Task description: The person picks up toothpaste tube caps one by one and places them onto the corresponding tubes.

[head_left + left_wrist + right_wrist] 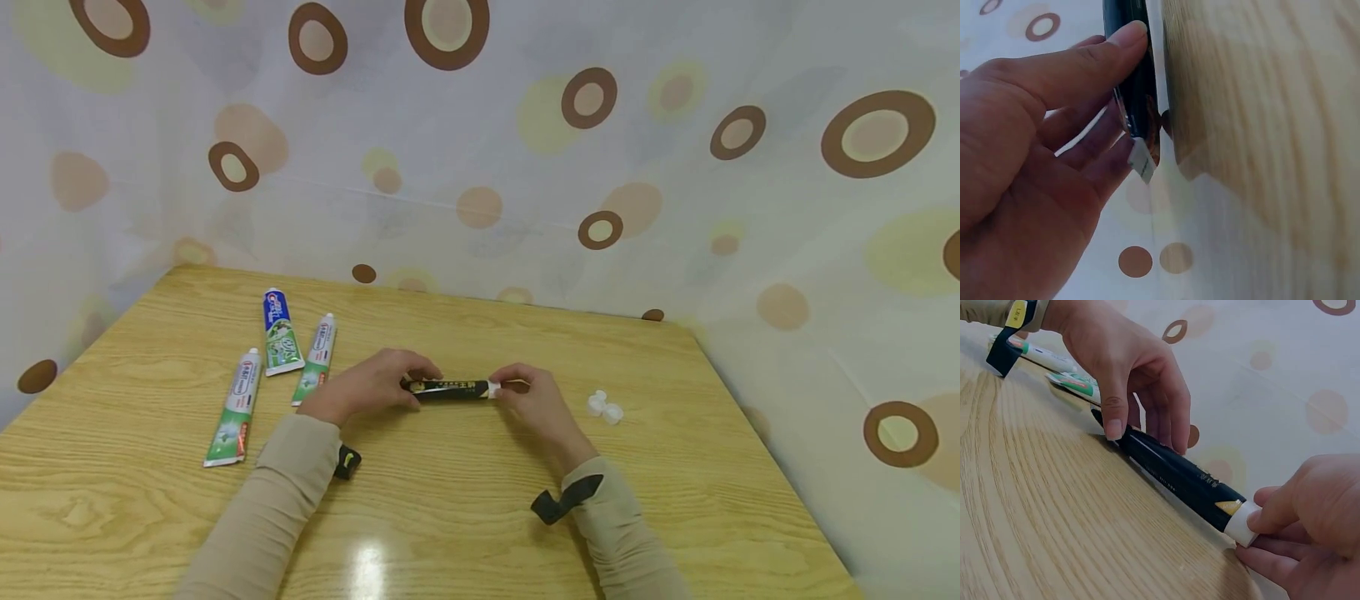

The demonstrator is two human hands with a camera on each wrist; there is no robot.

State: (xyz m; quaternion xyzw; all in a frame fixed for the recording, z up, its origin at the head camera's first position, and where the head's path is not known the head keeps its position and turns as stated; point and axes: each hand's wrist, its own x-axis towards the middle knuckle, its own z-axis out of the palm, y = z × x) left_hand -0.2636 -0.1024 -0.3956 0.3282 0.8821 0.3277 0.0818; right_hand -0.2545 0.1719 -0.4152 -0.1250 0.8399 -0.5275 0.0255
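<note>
A black toothpaste tube with gold print lies crosswise between the two hands, low over the table. Thumb and fingers of my left hand grip its flat tail end; the left wrist view shows the thumb along the dark tube. At the other end, my right hand pinches the white cap between thumb and fingers. In the right wrist view the cap sits on the tube's end.
Left of the hands lie a blue-and-green toothpaste tube and two white-and-green tubes, all without visible caps. Several small white caps rest on the wooden table at right. A patterned curtain stands behind.
</note>
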